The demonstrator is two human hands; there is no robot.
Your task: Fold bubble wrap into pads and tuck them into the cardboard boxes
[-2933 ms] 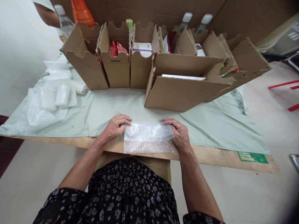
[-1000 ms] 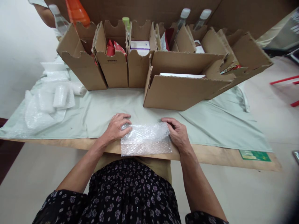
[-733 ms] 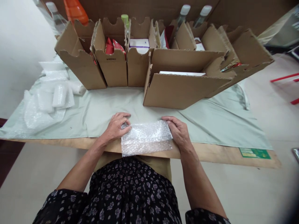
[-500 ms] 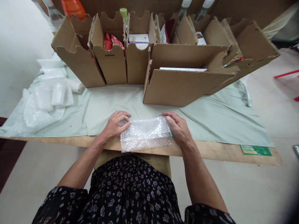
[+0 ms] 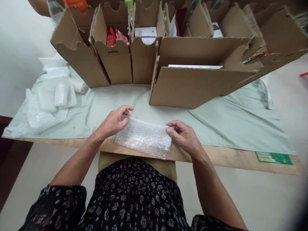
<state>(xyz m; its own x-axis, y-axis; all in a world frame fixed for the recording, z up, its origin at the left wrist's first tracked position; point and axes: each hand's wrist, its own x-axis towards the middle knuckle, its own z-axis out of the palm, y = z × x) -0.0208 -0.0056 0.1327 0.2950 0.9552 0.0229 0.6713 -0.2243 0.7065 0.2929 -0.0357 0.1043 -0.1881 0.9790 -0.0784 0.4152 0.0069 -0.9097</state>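
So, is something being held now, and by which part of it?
Yes, the sheet of bubble wrap: the left hand grips its far left corner, the right hand its far right corner.

The wooden table (image 5: 226, 157) is covered by a pale green cloth (image 5: 134, 99), wrinkled in places, with a strip of bare wood left exposed along the near edge. Upright cardboard boxes (image 5: 119, 65) are lined up across the far side, and a wider box (image 5: 183, 88) is set in front of them. Bubble wrap pieces (image 5: 45, 102) are heaped at the left; a green card (image 5: 274, 158) is placed on the wood at the right.
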